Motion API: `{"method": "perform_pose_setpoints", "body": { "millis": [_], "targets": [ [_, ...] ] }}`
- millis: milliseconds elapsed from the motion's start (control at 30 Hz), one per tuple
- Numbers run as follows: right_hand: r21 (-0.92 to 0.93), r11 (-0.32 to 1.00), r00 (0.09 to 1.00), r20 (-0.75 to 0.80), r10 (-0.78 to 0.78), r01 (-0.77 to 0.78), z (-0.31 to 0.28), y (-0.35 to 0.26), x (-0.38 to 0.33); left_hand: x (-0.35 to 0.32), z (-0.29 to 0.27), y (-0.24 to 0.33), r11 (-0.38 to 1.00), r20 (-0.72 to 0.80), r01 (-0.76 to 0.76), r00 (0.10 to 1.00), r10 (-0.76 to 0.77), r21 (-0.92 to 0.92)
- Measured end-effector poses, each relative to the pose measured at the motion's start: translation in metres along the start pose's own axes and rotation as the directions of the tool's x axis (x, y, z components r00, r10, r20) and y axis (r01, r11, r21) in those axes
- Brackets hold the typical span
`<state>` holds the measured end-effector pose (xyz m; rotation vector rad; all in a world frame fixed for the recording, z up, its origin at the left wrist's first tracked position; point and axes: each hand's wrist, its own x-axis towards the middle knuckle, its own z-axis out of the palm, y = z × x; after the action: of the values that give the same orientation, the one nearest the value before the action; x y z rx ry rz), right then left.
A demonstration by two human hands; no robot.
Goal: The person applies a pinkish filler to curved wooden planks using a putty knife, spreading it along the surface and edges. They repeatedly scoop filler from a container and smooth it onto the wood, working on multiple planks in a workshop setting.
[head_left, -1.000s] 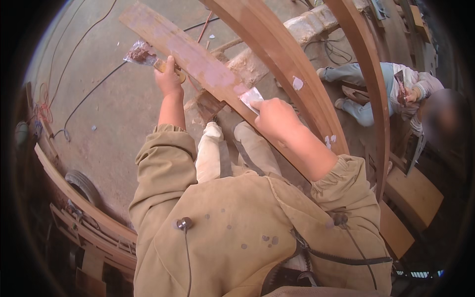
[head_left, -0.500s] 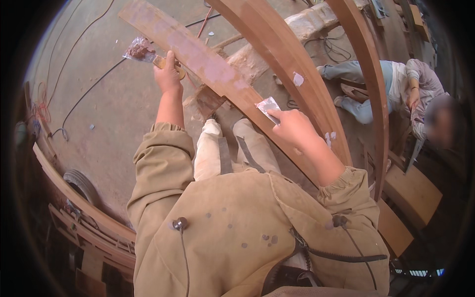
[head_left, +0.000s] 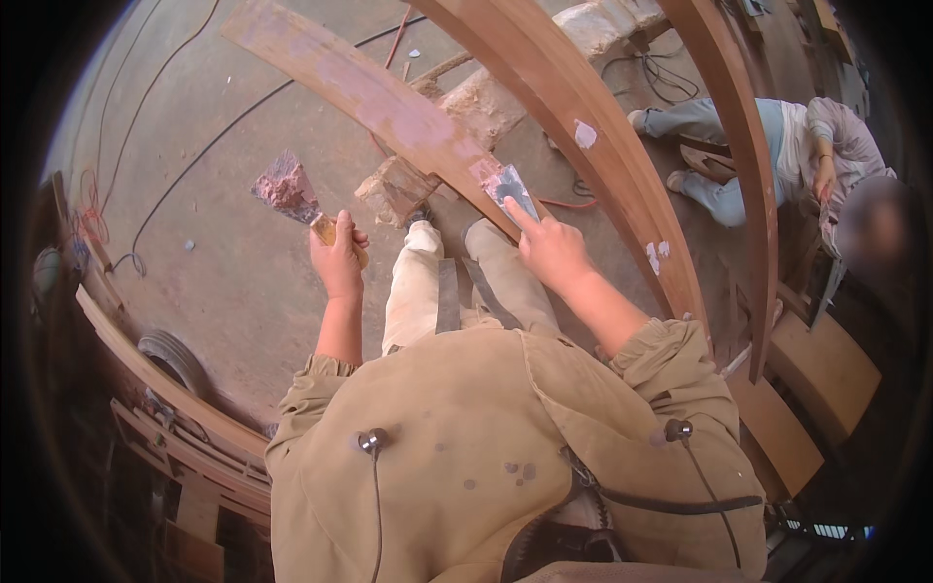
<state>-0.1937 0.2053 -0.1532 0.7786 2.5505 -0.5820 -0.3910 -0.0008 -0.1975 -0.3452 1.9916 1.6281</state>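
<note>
My left hand point(head_left: 338, 257) is closed round the wooden handle of a putty knife point(head_left: 323, 229), held over the floor left of the board. A heap of pinkish putty point(head_left: 284, 185) sits on its wide blade. My right hand point(head_left: 556, 251) grips a small flat scraper point(head_left: 512, 188), with the index finger stretched along it. Its putty-smeared blade is at the face of a long wooden board point(head_left: 330, 70), which slants across in front of me. Pale pink putty point(head_left: 420, 124) is spread in patches along that board.
Two curved wooden beams point(head_left: 593, 107) point(head_left: 746, 126) rise on the right, one spotted with putty. Beyond them a person point(head_left: 777, 155) sits low. A wooden block point(head_left: 397, 189) stands by my feet. Cables point(head_left: 209, 146) cross the floor; a tyre point(head_left: 173, 355) lies left.
My left hand has drawn back toward me with the loaded putty knife, away from the board. My right hand has moved slightly left and farther up the board with the scraper.
</note>
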Motion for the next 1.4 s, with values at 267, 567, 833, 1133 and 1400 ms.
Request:
{"method": "perform_pose_setpoints", "body": {
  "millis": [267,567,833,1133,1400],
  "targets": [
    [0.110,0.991,0.994,0.089,0.066,-0.076,-0.048,-0.020,0.026,-0.031,-0.024,0.018,1.000,0.011,-0.011,1.000,0.011,-0.029],
    [0.165,0.982,0.990,0.121,0.074,-0.093,-0.060,-0.026,0.026,-0.051,-0.032,0.028,0.993,0.068,0.091,0.994,-0.087,-0.073],
    [0.048,0.993,0.968,0.233,0.097,-0.111,-0.069,-0.030,0.022,-0.056,-0.036,0.035,0.990,0.150,0.127,0.982,-0.117,-0.057],
    [0.100,0.978,0.974,0.153,0.168,-0.184,-0.049,-0.023,0.005,-0.060,-0.041,0.050,0.991,0.192,0.132,0.973,-0.125,-0.024],
    [0.158,0.970,0.980,-0.040,0.194,-0.186,-0.010,-0.017,-0.004,-0.064,-0.042,0.057,0.992,0.236,0.123,0.963,-0.129,0.037]
  ]
}}
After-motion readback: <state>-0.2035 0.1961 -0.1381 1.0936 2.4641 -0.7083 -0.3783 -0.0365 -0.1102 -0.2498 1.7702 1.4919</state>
